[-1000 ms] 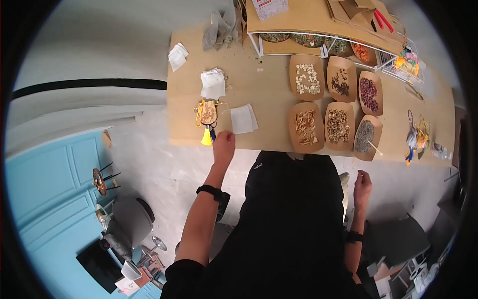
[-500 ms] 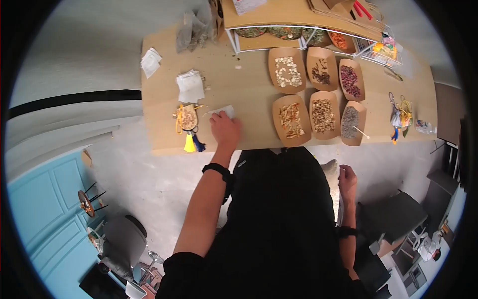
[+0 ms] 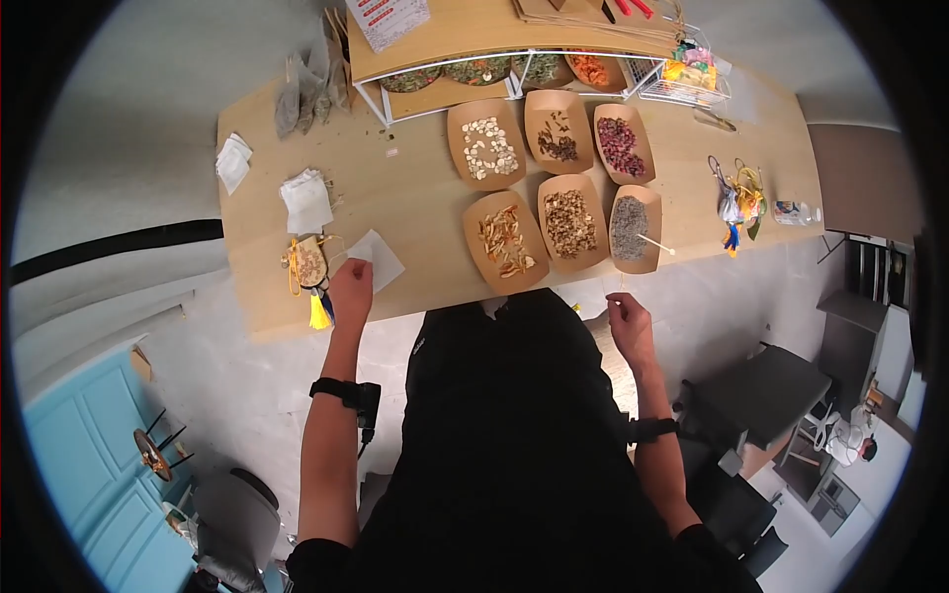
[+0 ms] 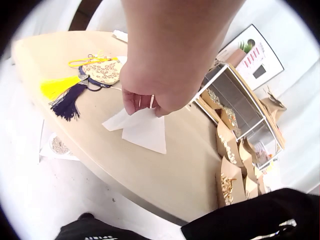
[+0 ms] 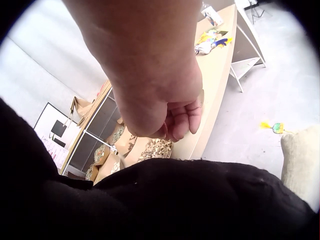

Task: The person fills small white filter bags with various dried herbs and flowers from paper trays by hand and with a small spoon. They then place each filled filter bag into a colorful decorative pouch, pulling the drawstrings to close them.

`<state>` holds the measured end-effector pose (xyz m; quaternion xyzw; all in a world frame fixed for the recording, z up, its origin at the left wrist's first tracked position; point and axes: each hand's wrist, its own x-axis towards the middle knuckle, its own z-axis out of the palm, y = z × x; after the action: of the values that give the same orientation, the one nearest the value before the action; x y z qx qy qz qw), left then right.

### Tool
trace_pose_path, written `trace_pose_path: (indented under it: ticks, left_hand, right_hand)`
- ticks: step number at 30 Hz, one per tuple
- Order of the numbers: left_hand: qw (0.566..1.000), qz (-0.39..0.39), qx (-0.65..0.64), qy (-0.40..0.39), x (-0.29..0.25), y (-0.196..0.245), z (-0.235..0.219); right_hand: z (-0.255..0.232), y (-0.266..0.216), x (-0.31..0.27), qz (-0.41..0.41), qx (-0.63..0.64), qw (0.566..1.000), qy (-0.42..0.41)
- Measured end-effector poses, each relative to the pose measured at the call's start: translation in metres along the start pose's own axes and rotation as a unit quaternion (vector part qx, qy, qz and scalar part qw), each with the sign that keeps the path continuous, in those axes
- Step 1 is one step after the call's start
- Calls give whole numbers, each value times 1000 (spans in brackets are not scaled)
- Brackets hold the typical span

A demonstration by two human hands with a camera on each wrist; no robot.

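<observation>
With curled fingers, my left hand [image 3: 351, 290] pinches thin white sheets [image 3: 384, 263] near the table's front edge. The left wrist view shows the fingertips of that hand [image 4: 159, 82] at the upper end of the overlapping white sheets [image 4: 146, 131]. Beside them lies a patterned sachet [image 4: 102, 71] with yellow and dark blue tassels. My right hand [image 3: 631, 331] hangs in front of the table edge below the grey-filled tray [image 3: 629, 229], fingers loosely curled; in the right wrist view this hand [image 5: 165, 95] holds nothing visible.
Brown paper trays [image 3: 500, 244] of dried ingredients stand mid-table. A stack of white pouches [image 3: 306, 202] lies behind the sachet, with plastic bags [image 3: 321, 84] farther back. A white-framed shelf [image 3: 445, 64] lines the back; more tasselled sachets [image 3: 739, 198] lie at the right.
My left hand moved over the white sheets, then back to their left part, where it now pinches them. The head view has shifted and turned. My right hand stays off the table.
</observation>
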<state>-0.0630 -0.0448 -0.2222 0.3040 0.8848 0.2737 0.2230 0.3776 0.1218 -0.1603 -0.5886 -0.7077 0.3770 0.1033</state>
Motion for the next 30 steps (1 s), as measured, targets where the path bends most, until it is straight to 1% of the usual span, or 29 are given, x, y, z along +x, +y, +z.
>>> trace_pose_path:
  ticks: [1, 2, 4, 5, 6, 8, 9, 10, 11, 12, 13, 14, 16, 17, 18, 19, 20, 21, 22, 23, 24, 26, 27, 30]
  left_hand:
    - [999, 1, 2, 32, -1, 2, -5]
    - [999, 1, 5, 38, -3, 2, -13]
    - [985, -52, -24, 165, -13, 14, -32]
    - [981, -31, -12, 192, -17, 19, -43]
    - [980, -46, -52, 185, -26, 39, -60]
    - [977, -12, -141, 162, -39, 58, -78]
    - [977, -13, -142, 160, -46, 65, -81]
    - [981, -1, -168, 96, -55, 73, -83]
    - [980, 12, -195, 32, -61, 80, -81]
    - [966, 32, -256, -6, -68, 87, -73]
    - [961, 53, -268, -43, -77, 99, -67]
    - [954, 74, -280, -81, -86, 113, -63]
    - [946, 128, -264, -138, -101, 137, -58]
    - [939, 164, -249, -169, -108, 149, -59]
    - [936, 145, -233, -222, -115, 161, -62]
    - [928, 141, -243, -243, -120, 171, -63]
    - [921, 136, -252, -265, -125, 179, -62]
    - [912, 127, -262, -288, -128, 183, -57]
    - [913, 127, -261, -288, -130, 188, -53]
    - [911, 120, -264, -293, -131, 193, -49]
    - [909, 113, -268, -298, -133, 199, -43]
    - [914, 108, -269, -285, -138, 212, -32]
    - [918, 106, -269, -273, -139, 219, -27]
    - [916, 100, -277, -273, -143, 241, -10]
  right_hand:
    - [-2, -1, -1, -2, 1, 1000, -2]
    - [-2, -4, -1, -4, 16, 1000, 14]
    - [-2, -12, 1, -8, 32, 999, 30]
    - [-5, -15, 0, -11, 20, 999, 29]
    - [-10, -18, -4, -12, 6, 1000, 27]
    - [-17, -41, -6, -10, 6, 1000, 22]
    - [-21, -51, -7, -5, 6, 1000, 1]
    - [-23, -62, -8, -1, 6, 1000, -19]
    - [-24, -74, -7, -3, 6, 1000, -17]
    - [-24, -85, -8, -9, 33, 999, -39]
    - [-25, -97, -10, -11, 61, 996, -60]
    - [-28, -110, -12, -9, 59, 997, -57]
    - [-34, -142, -15, -70, 109, 981, -145]
    - [-36, -157, -17, -70, 108, 982, -142]
    - [-37, -173, -19, -126, 114, 972, -160]
    - [-37, -182, -18, -183, 121, 959, -178]
    - [-36, -184, -15, -185, 121, 959, -177]
    - [-37, -184, -14, -190, 145, 945, -225]
    - [-39, -181, -12, -195, 169, 927, -272]
    - [-42, -177, -8, -168, 171, 922, -303]
    - [-48, -173, -5, -170, 171, 922, -304]
    - [-61, -164, -1, -110, 152, 931, -315]
    - [-67, -159, 2, -111, 155, 930, -315]
    - [-87, -143, 12, -121, 165, 930, -304]
